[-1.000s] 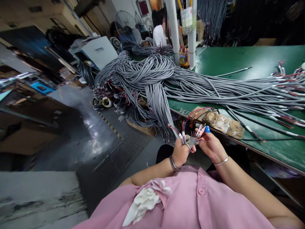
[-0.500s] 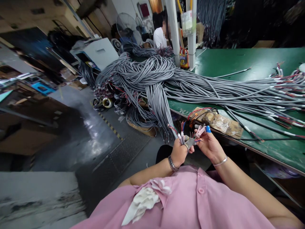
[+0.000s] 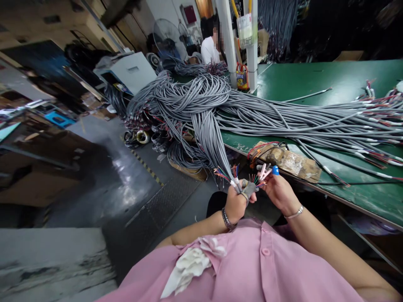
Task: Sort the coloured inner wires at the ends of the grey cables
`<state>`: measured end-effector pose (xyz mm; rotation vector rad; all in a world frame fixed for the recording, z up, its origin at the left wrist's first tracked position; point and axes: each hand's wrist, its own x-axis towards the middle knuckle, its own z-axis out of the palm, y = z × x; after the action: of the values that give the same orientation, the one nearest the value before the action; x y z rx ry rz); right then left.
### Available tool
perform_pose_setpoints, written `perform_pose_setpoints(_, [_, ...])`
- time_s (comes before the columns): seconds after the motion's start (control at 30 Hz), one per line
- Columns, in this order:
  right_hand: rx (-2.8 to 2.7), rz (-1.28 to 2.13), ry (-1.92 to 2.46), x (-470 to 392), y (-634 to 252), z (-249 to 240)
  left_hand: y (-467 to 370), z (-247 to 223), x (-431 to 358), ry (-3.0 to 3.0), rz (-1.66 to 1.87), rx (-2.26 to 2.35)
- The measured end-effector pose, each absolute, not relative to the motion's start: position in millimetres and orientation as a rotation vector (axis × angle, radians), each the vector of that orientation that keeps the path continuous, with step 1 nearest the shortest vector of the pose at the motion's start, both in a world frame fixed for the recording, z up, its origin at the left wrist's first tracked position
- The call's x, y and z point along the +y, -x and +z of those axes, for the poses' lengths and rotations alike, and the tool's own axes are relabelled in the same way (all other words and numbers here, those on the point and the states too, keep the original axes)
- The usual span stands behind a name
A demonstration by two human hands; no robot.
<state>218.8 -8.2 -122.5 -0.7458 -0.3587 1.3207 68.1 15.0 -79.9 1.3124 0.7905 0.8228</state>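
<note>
Gripping ends of grey cables [image 3: 238,188], the left hand [image 3: 236,203] is closed, in front of the green table [image 3: 371,201]. Just beside, the right hand [image 3: 281,195] pinches a pink clip-like tool [image 3: 263,172] near coloured wires [image 3: 253,179]. Farther right, other cables [image 3: 330,131] lie on the table.

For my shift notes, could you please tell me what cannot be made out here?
- Head view: the held cables inside the left hand, hidden by its fingers.
- Head view: the count of coloured wires, too small.
- Head view: some cable ends on the green table, cut off by the right edge.
</note>
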Motion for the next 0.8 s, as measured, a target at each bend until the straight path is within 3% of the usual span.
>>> perform_pose_setpoints(0.8, [-0.118, 1.429, 0.546, -2.5, -210.9, -119.4, -71.0, -88.0, 17.2, -1.367, 0.815, 0.820])
